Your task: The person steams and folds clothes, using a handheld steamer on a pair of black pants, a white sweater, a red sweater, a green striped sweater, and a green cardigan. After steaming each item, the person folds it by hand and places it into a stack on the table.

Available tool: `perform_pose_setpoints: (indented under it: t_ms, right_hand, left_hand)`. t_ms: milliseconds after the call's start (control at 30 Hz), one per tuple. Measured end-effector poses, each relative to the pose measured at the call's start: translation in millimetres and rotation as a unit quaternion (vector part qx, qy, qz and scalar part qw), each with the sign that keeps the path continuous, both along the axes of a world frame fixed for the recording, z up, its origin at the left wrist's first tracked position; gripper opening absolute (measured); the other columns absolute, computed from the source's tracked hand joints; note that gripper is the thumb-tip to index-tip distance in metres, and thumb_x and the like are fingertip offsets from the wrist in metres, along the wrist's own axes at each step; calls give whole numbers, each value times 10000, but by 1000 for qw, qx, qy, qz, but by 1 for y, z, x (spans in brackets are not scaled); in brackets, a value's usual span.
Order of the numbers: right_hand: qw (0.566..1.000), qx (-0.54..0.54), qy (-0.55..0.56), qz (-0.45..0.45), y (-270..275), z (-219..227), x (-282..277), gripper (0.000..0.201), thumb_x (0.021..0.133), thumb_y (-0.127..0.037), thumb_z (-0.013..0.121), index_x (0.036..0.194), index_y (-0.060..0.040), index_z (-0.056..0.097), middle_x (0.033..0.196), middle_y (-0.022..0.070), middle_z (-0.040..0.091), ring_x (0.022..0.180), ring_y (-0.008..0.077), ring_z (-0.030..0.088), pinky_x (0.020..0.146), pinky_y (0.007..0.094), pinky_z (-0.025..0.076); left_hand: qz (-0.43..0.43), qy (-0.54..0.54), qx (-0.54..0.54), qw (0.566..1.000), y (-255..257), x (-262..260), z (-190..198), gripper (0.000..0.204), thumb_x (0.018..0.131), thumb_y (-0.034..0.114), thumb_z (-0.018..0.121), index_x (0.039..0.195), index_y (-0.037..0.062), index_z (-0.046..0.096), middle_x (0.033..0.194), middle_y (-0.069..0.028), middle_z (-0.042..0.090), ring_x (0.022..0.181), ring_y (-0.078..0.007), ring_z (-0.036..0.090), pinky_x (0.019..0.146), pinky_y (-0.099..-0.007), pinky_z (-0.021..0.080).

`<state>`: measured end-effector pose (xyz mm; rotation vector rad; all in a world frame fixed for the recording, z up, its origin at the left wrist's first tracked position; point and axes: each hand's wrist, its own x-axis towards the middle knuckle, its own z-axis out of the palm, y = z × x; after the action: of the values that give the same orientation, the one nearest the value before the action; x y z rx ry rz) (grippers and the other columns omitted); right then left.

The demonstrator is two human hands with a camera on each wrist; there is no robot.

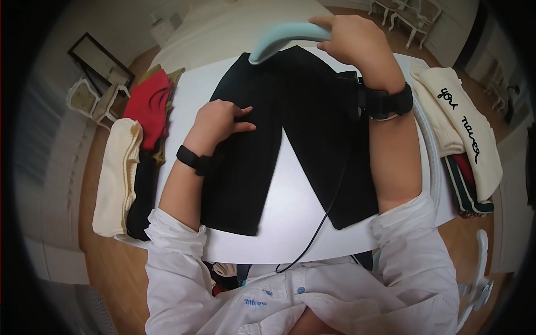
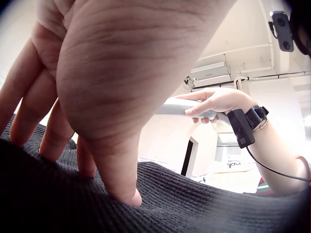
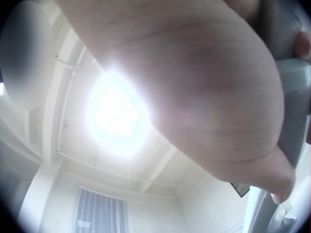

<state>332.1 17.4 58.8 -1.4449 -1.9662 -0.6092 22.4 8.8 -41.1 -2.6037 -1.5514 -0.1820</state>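
The right hand [image 1: 355, 42] grips the blue tool [image 1: 293, 32], likely smoothing black pants [image 1: 240, 173] the left hand [image 1: 216, 123] touches and must steady.

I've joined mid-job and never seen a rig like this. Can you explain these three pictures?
There are no robot arms here, just a person's two bare hands. The head picture looks down from a camera worn on the head; the other two come from a camera on each wrist, so a hand looms large. On the white table lie black ribbed trousers, with folded clothes at the left edge and a lettered cream garment at the right. The left hand rests on the trousers, fingertips against the cloth. The right hand grips a pale blue curved tool, probably a garment steamer; I can't tell whether its tip touches the trousers.
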Motion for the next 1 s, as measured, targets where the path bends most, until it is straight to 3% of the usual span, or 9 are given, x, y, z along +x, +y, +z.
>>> perform_pose_setpoints:
  t_ms: [133, 333, 433, 567, 733, 1000]
  right_hand:
    - [997, -62, -50, 21, 2, -6, 6, 420, 792, -114, 674, 1188, -190, 791, 966, 124, 765, 910, 325, 726, 795, 431, 581]
    - [997, -69, -14, 17, 19, -25, -13, 396, 792, -108, 655, 1153, -184, 802, 954, 135, 763, 905, 338, 723, 782, 443, 578]
    - [996, -61, -22, 64, 3, -12, -3, 416, 797, -100, 653, 1180, -181, 793, 988, 136, 766, 919, 342, 724, 795, 438, 581]
    - [995, -94, -16, 35, -1, -8, -5, 431, 794, -94, 655, 1195, -178, 788, 1008, 140, 766, 926, 344, 723, 803, 439, 580]
    - [993, -116, 21, 26, 32, -28, -5, 446, 767, -97, 684, 1191, -189, 791, 1020, 144, 761, 943, 346, 721, 832, 433, 575]
    - [984, -167, 28, 57, 16, -4, 27, 464, 749, -113, 767, 1209, -170, 778, 1025, 139, 758, 926, 337, 719, 838, 400, 574]
  left_hand:
    - [-3, 0, 10, 1000, -1, 1, -2, 506, 824, 628, 742, 1125, 229, 819, 857, -122, 735, 853, -338, 716, 752, -435, 563]
    - [2, 0, 3, 1000, 0, 0, -2, 501, 822, 623, 748, 1128, 232, 819, 859, -123, 736, 852, -339, 717, 752, -434, 564]
    - [-11, -5, 14, 1000, 2, -1, -4, 503, 820, 626, 747, 1129, 236, 819, 860, -120, 738, 846, -337, 717, 750, -427, 565]
    - [2, 2, 2, 1000, 1, 0, -2, 504, 819, 628, 747, 1129, 238, 819, 861, -118, 739, 840, -336, 718, 750, -423, 567]
    - [-2, 2, 18, 1000, 0, 0, -3, 494, 825, 623, 745, 1119, 233, 821, 854, -117, 737, 836, -337, 714, 748, -431, 564]
    - [1, -2, 0, 1000, 0, 1, -1, 498, 823, 622, 748, 1119, 228, 822, 858, -116, 740, 851, -335, 717, 760, -434, 566]
